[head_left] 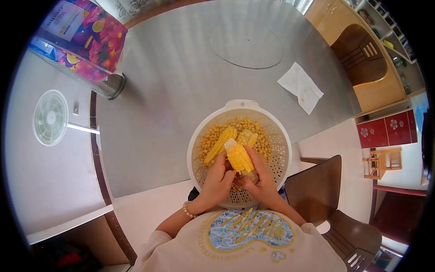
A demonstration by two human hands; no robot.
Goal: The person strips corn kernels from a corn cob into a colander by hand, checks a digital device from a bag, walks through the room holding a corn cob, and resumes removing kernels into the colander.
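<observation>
A partly stripped corn cob [239, 157] is held over a white plastic colander [194, 156], its pale tip pointing away from me. My right hand [263, 183] wraps round the cob's right side and lower end, where bare cob shows. Curled against its lower left side is my left hand [219, 182], thumb and fingers closed at the kernels; the fingertips are partly hidden. Below, loose yellow kernels [244, 122] cover much of the colander's bottom. Another corn cob [220, 145] lies at the left inside it, and a further cob [247, 136] sits behind the held one.
The colander is at the near edge of a grey table [158, 113]. A crumpled white tissue [301, 87] lies to the right. At the far left stands a mesh basket [111, 86] with a flowered package [90, 41]. A brown chair [315, 188] is close on my right.
</observation>
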